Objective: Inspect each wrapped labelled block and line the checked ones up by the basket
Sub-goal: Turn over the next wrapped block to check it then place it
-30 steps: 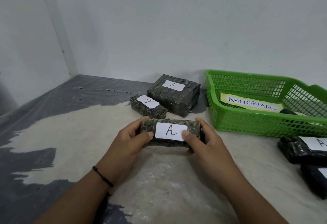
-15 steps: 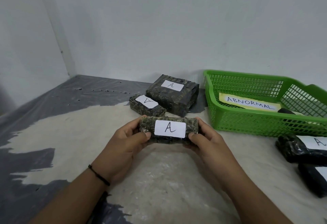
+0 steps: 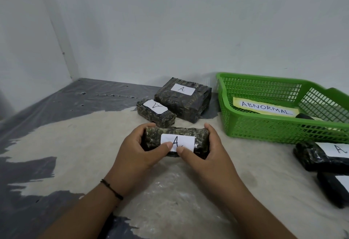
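Note:
A dark wrapped block (image 3: pixel 177 135) with a white "A" label is held in the middle, just above the floor. My left hand (image 3: pixel 139 152) grips its left end and my right hand (image 3: pixel 205 153) its right end, both thumbs resting on the label. Behind it lie a small block (image 3: pixel 155 113) with an "A" label and a large block (image 3: pixel 183 101) with an "A" label, side by side to the left of the green basket (image 3: pixel 264 127). Two more dark blocks, one labelled (image 3: pixel 321 156) and one below it (image 3: pixel 334 187), lie at the right edge.
The basket holds a yellow "ABNORMAL" sign (image 3: pixel 266 108) and a dark object (image 3: pixel 304 116) partly hidden by its wall. White walls meet in a corner at the back left. The floor is covered with pale and grey plastic sheeting (image 3: pixel 66 144).
Both thumbs have slid inward onto the label, now covering part of the "A". The block has stayed in about the same place between my hands.

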Tool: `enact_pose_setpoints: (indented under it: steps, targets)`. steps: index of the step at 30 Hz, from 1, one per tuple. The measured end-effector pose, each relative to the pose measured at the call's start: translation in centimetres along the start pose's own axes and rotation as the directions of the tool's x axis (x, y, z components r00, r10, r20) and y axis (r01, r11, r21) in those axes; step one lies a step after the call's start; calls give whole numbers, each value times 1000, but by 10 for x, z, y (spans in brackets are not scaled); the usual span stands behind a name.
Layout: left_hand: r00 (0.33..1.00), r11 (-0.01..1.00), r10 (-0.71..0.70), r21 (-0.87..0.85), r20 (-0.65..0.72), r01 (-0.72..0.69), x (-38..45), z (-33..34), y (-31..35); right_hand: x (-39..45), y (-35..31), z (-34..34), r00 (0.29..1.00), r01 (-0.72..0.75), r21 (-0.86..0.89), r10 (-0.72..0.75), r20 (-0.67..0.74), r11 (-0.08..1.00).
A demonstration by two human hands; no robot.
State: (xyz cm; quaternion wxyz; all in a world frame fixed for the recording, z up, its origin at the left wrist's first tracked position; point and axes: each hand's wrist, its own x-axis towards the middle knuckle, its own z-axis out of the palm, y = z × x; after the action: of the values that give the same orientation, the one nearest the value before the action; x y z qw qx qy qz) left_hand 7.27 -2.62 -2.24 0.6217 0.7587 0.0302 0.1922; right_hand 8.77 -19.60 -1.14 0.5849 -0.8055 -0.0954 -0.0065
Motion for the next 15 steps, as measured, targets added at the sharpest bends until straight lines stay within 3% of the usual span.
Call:
enact_pose_setpoints:
  steps: [15]
  targets:
    - [999, 999, 29, 14, 19, -29, -7, 5, 7, 3, 1, -3, 999, -13, 73, 16, -42, 997]
